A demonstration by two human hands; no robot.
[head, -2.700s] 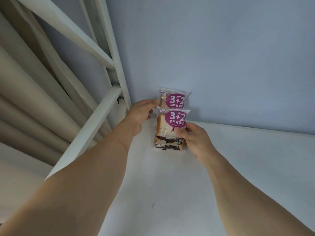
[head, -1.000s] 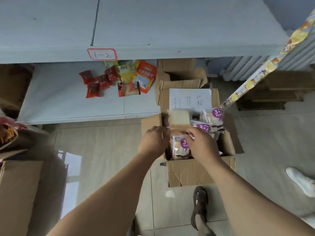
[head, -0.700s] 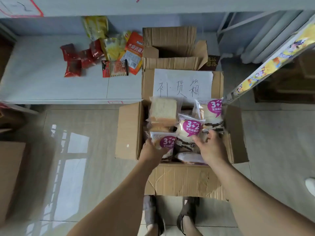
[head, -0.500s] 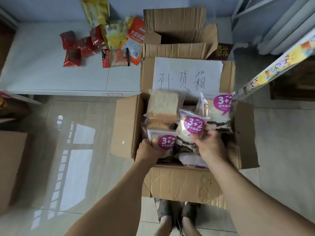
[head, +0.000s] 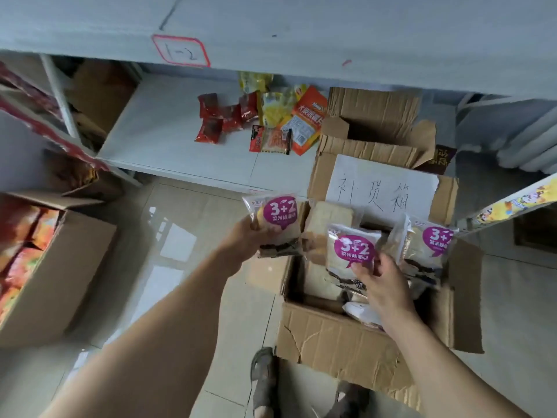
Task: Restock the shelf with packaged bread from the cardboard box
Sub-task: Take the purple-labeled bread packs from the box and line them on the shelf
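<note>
You've got one pack per hand so each trip stocks two: left hand (head: 247, 236) grips a pack (head: 275, 224) clear of the box (head: 340, 339), right hand (head: 381, 285) pinches another pack (head: 351, 251) just above it.

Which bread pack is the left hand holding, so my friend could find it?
Find the open cardboard box on the floor. Just past its left edge, the left hand holds up a bread pack with a purple 3+2 sticker. It alone hangs outside the box.
</note>
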